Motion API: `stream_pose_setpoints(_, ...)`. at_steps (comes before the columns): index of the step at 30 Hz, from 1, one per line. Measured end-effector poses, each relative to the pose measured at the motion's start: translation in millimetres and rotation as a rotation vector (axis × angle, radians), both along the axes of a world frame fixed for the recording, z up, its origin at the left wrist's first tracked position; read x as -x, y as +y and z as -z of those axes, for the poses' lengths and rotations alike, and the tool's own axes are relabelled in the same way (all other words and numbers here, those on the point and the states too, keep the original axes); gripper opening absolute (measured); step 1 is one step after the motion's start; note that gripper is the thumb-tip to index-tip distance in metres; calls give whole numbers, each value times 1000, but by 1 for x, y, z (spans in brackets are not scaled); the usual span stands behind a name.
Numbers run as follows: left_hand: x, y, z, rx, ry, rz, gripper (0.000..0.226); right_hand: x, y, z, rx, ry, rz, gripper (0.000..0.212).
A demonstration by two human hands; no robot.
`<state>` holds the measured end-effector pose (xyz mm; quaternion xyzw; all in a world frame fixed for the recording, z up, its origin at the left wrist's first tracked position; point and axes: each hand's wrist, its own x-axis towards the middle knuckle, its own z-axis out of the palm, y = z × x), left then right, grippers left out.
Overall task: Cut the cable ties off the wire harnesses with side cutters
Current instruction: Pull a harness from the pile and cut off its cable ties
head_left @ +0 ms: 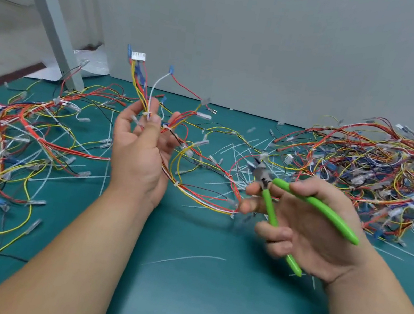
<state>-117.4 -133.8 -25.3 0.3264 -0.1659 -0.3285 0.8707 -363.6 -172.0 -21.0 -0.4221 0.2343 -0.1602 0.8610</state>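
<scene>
The green surface [179,288] runs back to a grey wall [272,45] at its far edge, and a grey slanted post [49,12] stands at the far left corner. Bare green shows along the near edge between the forearms, crossed by a few white strips.

Two harness piles flank it: the left pile [14,131] sprawls along the left edge, and the right pile [365,176] is heaped denser toward the far right corner. Cut ties [244,152], too many to count, litter the middle.

The left hand [141,152] is raised above the middle. Its thumb and fingers pinch one wire harness [141,84] at a white cable tie [147,114], with the connector end upward.

The right hand [306,224] curls its fingers around the one pair of side cutters [270,206]. The green handles are spread, and the blurred tip points toward the harness, well apart from it.
</scene>
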Motion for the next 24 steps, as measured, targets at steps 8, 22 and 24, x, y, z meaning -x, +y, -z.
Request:
stream_pose_setpoints(8, -6, 2, -2, -27, 49, -94, 24, 2, -9, 1, -68, 241, 118, 46)
stream_pose_setpoints(22, 1, 2, -1, -66, 43, 16, 20, -14, 5, 7, 64, 32, 249, 88)
stream_pose_setpoints(24, 4, 2, 1, -111, -8, 15, 23, -16, 8, 6, 163, -70, 288, 92)
